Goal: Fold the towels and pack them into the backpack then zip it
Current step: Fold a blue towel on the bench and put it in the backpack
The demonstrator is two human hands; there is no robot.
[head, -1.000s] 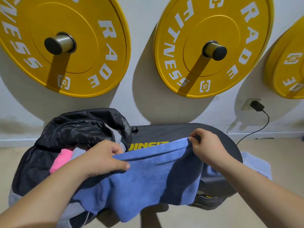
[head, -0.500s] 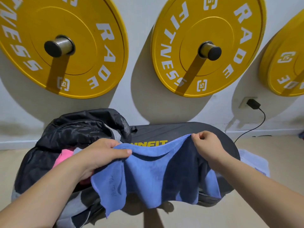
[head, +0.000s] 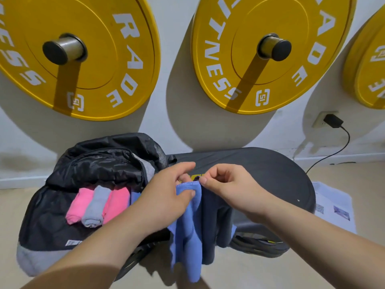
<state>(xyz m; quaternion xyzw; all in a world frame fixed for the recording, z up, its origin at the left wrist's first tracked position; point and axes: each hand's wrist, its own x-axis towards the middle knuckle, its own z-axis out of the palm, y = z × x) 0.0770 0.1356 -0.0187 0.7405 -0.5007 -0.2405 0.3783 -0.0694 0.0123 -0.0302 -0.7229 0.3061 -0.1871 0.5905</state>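
Grips the blue towel point(head: 188, 236) at its top edge with the left hand point(head: 166, 197), thumb curled over the cloth, the other fingers partly hidden behind it. Pinches the same edge with the right hand point(head: 231, 188) — thumb and forefinger closed, just beside the left. Holds the towel doubled, hanging before the tabletop point(head: 270, 174), far half in shadow. Leaves rolled towels point(head: 95, 203) showing in the open backpack point(head: 93, 161) — lower part cut by the forearm.
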